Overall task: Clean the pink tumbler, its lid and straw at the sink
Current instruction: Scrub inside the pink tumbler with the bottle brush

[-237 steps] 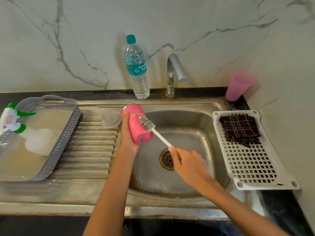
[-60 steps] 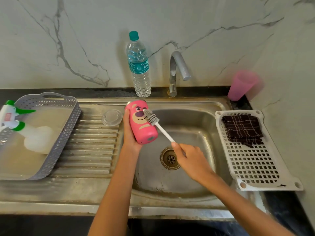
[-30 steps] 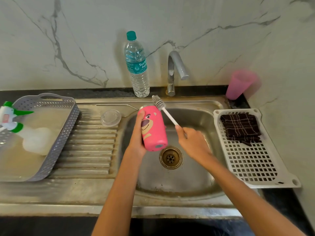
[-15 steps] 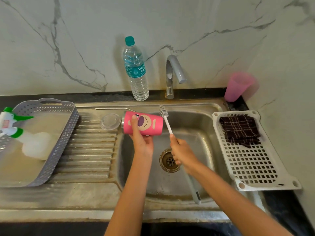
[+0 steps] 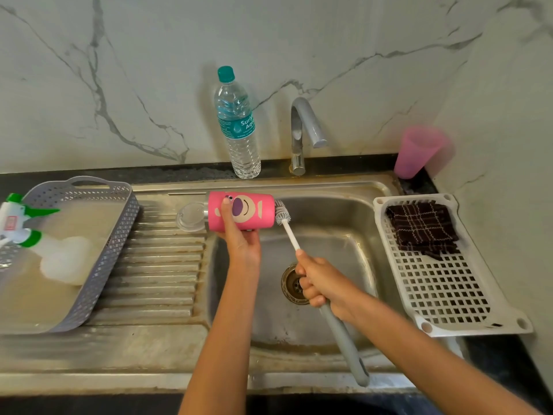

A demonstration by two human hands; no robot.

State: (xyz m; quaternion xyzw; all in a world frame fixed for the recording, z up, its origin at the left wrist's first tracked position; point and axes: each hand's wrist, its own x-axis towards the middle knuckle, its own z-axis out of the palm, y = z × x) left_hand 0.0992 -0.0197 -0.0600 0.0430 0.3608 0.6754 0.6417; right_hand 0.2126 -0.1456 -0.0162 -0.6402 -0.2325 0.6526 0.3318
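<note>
Pink tumbler (image 5: 257,215) held sideways at the sink (image 5: 329,187), brush (image 5: 291,236) at its right end.

At far left a spray bottle (image 5: 62,259) is laid in a grey basket (image 5: 119,235). The clear lid (image 5: 191,217) is set on the drainboard, just beside the tumbler's left end. The tumbler is gripped from below by the left hand (image 5: 241,241) over the basin's back-left corner. The brush handle is clenched in the right hand (image 5: 324,284) above the drain, bristles touching the tumbler. A dark cloth (image 5: 422,229) is laid in the white tray (image 5: 449,295).
</note>
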